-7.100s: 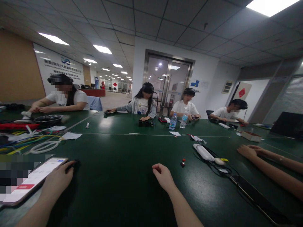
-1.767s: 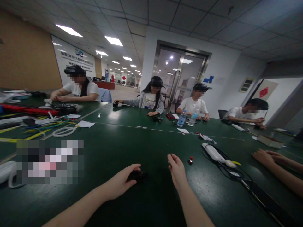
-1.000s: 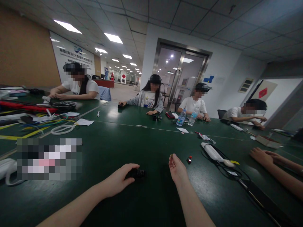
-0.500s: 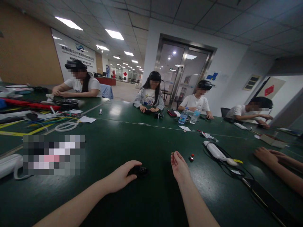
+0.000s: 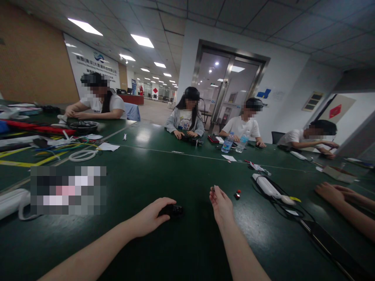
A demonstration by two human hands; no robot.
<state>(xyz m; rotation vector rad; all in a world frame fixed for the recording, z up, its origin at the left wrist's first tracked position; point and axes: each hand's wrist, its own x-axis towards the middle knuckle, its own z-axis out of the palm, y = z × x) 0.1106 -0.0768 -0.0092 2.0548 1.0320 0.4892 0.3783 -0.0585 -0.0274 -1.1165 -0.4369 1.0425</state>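
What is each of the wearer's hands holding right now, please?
Left hand: closed around a black object.
Right hand: closed, pinching a small object, too tiny to identify.

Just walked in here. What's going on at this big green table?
One person is handling small things at the green table. Their left hand holds a small black object low over the tabletop. Their right hand pinches a tiny item, too small to make out, in its fingers, apart from the black object. A small red-topped piece sits untouched to the right. Across the table, other people wearing headgear are seated.
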